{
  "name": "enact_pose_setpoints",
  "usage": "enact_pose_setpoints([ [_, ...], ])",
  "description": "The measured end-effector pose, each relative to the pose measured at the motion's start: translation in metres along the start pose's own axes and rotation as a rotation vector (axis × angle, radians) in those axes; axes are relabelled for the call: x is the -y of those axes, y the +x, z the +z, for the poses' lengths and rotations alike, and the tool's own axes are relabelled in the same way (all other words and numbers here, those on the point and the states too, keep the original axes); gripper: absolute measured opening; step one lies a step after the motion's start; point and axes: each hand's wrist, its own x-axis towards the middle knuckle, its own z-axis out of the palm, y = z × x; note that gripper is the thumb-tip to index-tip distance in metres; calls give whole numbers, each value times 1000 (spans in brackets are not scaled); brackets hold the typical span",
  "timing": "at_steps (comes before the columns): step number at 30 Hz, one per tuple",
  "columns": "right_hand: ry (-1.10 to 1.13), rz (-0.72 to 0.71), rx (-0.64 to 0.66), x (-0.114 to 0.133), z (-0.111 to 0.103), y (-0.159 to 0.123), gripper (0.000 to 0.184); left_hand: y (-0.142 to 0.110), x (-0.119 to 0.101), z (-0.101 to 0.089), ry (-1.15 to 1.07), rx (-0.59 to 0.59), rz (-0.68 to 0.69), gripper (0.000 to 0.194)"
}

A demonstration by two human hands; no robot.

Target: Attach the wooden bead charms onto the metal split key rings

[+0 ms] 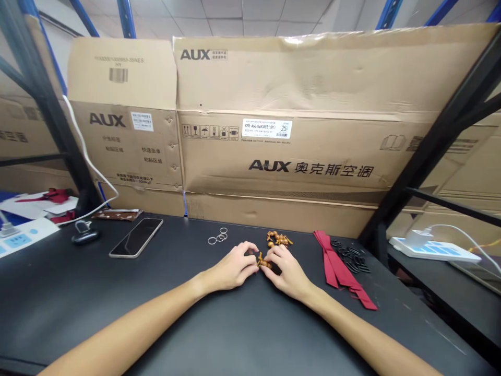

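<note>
A small glossy brown figurine is on the black table between my hands. My right hand has its thumb and fingers closed on the figurine's right side. From the left, my left hand comes close, its fingers curved and a gap between thumb and forefinger. Whether its fingertips touch the figurine I cannot tell. Just beyond my right hand lies a small heap of similar brown figurines. Several thin metal rings lie beyond my left hand.
Red ribbons and black cord loops lie to the right. A phone, a dark earbud case and a white power strip are on the left. Large cardboard boxes wall off the back, with black metal frame posts beside them.
</note>
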Motion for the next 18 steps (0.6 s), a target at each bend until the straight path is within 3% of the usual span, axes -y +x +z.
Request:
enact_pose_setpoints([
  [6,-42,25,-17,-1,0,0,6,3,-1,0,-176,-46,-62,19],
  [18,-80,77,-19,-5,2,0,9,3,10,3,-77,-30,-143,23],
])
